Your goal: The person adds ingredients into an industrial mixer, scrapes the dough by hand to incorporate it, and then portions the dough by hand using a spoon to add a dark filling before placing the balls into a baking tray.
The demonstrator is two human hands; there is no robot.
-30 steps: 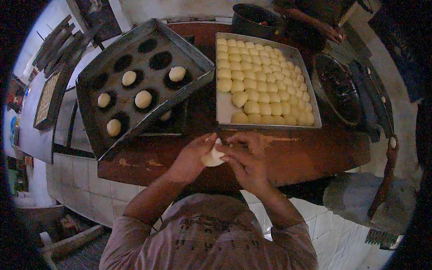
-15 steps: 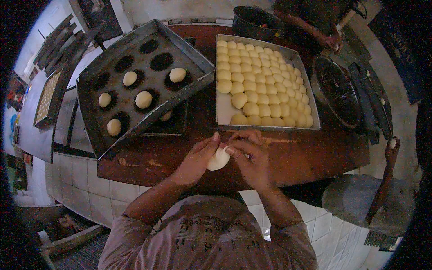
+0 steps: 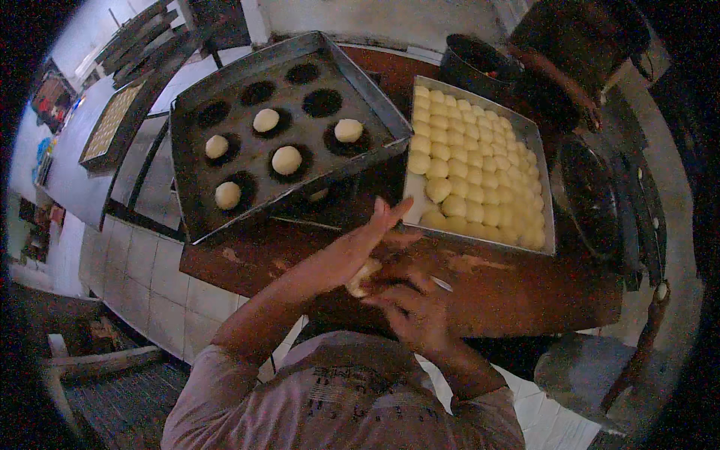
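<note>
Just above the table's front edge, a pale dough ball [image 3: 363, 279] sits between my two hands, partly covered by them. My left hand [image 3: 346, 253] holds it against the palm, fingers stretched toward the trays. From the near right, my right hand [image 3: 411, 309] presses curled, slightly blurred fingers onto the dough. A small shiny oval tip [image 3: 442, 283] sticks out beside the right fingers; the rest of that piece is hidden. Beyond my hands, a square pan [image 3: 480, 241] holds tight rows of yellowish dough balls. To its left lies a dark tray [image 3: 247, 124] with several spaced balls.
The dark tray is tilted over another tray beneath it. A black pot [image 3: 480, 60] and a round basin [image 3: 589, 196] stand past the pan. Another person's hand [image 3: 589, 112] is at the far right; a second person's hand [image 3: 660, 292] holds a pale piece nearer right.
My view has swung left, so trays and table appear further right. My left fingers have straightened over the dough, and my right hand has dropped lower beside it.
</note>
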